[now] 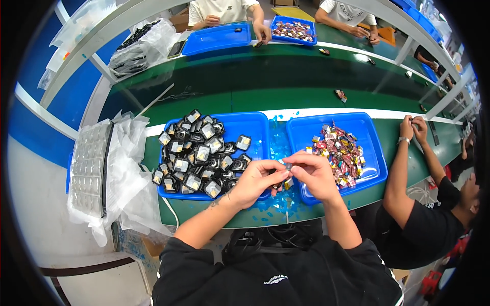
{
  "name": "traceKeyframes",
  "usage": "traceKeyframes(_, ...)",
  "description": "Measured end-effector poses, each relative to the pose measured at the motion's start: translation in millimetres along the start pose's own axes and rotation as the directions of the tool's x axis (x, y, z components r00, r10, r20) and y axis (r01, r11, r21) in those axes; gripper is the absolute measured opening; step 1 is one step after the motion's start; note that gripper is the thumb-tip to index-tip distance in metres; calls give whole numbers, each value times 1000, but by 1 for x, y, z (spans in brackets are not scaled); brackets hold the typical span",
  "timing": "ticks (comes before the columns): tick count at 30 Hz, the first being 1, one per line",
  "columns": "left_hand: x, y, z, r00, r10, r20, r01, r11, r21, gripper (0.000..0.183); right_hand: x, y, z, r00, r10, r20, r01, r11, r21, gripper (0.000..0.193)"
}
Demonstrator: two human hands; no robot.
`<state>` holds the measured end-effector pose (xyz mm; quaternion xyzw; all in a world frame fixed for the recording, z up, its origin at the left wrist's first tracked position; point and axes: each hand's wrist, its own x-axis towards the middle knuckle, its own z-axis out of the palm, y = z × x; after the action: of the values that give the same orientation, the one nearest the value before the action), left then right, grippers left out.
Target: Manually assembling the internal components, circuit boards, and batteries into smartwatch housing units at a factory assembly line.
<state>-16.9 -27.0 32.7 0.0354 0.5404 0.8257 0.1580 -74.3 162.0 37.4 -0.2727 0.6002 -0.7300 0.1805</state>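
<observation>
A: What takes up most of the frame?

B: A long green surface (pixel 214 104) running across the middle. Plastic sheeting (pixel 127 168) is bunched at centre left, with a grey tray of small cells (pixel 91 166) lying on it.

A: And on the green part?

B: Two blue trays side by side in the centre. The left blue tray (pixel 255 127) is heaped with small black modules with pale square faces (pixel 196 155). The right blue tray (pixel 314 132) holds a pile of small multicoloured parts (pixel 339 150).

A: Where are the person's hands?

B: Just below centre, meeting over the gap between the two trays. The left hand (pixel 255 181) and the right hand (pixel 314 176) are both pinched on one small dark part (pixel 287 167), fingertips nearly touching. What sort of part it is I cannot tell; it is too small.

A: Anyone else?

B: At the right edge a neighbour in a black shirt has both hands (pixel 413 127) raised together. Along the top edge two more people sit behind two further blue trays (pixel 217 38).
</observation>
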Motion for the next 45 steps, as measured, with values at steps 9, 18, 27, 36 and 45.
traceKeyframes(9,-3,-12,0,910,343,-233,-329,939,97,55,-25,-17,-2,911,-176,-373,85,965,-248,13)
traceKeyframes(18,-17,-10,25,943,285,-171,-283,959,37,49,-11,-39,34,955,-274,-111,129,724,-677,16)
traceKeyframes(27,-17,-16,28,951,284,-125,-281,959,47,50,-11,-45,32,966,-242,-87,104,676,-729,10)
traceKeyframes(36,-16,-22,29,947,293,-129,-284,955,81,50,-13,-40,28,973,-157,-167,14,769,-640,11)
traceKeyframes(45,-22,-16,34,962,259,-90,-255,965,59,49,-15,-38,25,953,-269,-138,68,637,-768,21)
